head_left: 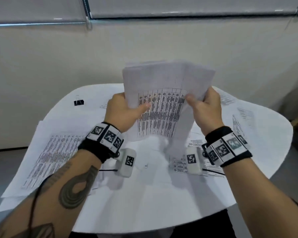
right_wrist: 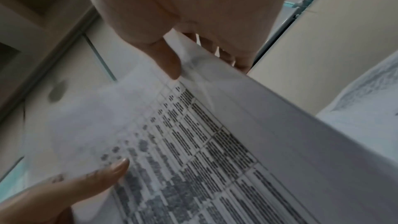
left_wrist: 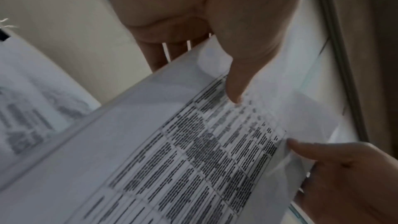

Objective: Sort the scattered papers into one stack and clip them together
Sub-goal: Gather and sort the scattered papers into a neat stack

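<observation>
Head view: both hands hold the paper stack [head_left: 163, 100] upright above the white worktop [head_left: 248, 152]; the left hand [head_left: 122, 112] grips its left edge, the right hand [head_left: 206, 109] its right edge. Loose sheets [head_left: 55, 155] lie below, and a binder clip [head_left: 78, 102] sits far left.

Left wrist view: the left hand's thumb [left_wrist: 239, 67] presses the printed front.

Right wrist view: the right hand's thumb [right_wrist: 165, 57] pinches the stack's edge.

We hold one stack of papers [head_left: 163, 100] upright above the white table [head_left: 162, 212], left hand [head_left: 123, 111] gripping its left edge, right hand [head_left: 206, 107] its right. We count loose printed sheets [head_left: 55, 157] scattered on the table and a black binder clip [head_left: 78, 102] far left.
</observation>
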